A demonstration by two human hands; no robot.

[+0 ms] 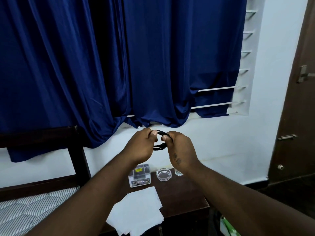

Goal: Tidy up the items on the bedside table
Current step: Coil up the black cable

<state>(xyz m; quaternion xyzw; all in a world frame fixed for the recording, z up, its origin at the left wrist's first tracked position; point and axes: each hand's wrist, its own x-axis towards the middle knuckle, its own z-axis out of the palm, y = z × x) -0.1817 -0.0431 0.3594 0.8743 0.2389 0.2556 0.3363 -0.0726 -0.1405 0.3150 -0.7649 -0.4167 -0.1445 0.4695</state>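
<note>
Item: coiled black cable [159, 148], raised at 12 o'clock above desk [184, 198]. My left hand [142, 147] and right hand [180, 150]: fingers [153, 133] clamped on it at 9 and 3 o'clock.

Bedroom in a home: striped mattress [25, 206] on a dark wooden bed frame [39, 135] at lower left, bedside table [184, 198] at centre bottom, blue curtains [119, 57] across the upper frame, brown door [296, 99] at right.

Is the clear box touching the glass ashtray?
Apart. Head view shows a strip of dark table between the box and the ashtray.
</note>
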